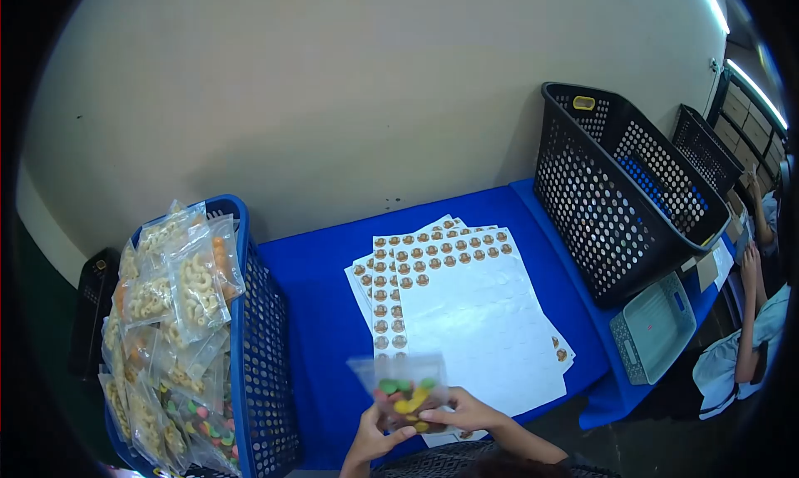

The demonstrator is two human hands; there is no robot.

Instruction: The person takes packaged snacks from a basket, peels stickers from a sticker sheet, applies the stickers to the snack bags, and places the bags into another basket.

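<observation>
Sheets point(470, 328) lie flat mid-table, low enough for a hand to pass over; the held bag point(409, 395) blocks part of their near edge. To their left, a lane of blue cloth point(318, 287) runs back to the wall point(333, 104), bounded by a tall blue basket point(268, 378) heaped above its rim. Rightward, more cloth leads to a tall black basket point(587, 208), a tray point(657, 332) just beside its near end.

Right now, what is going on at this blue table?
A person holds a clear bag of colourful pieces in both hands, the left hand and the right hand, above sheets of round stickers. To one side, a blue basket is heaped with filled bags; on the other stands a large black basket.
</observation>
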